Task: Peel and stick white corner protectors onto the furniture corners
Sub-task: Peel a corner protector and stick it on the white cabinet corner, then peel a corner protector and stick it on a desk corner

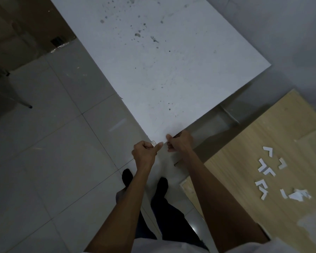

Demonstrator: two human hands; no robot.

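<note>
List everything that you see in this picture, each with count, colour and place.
white table: one, white with dark specks, centre and top.
corner protector: one, pale, at the table's near corner.
wooden board: one, light brown, lower right.
spare corner protectors: several, white, on the wooden board.
paper scraps: small heap, white, beside the spares.
floor tiles: many, pale grey, left.
furniture leg: one, dark-tipped, far left.
feet: two, dark, on the floor.
left hand: one, grips the corner protector.
right hand: one, pinches the table edge beside it.
</note>
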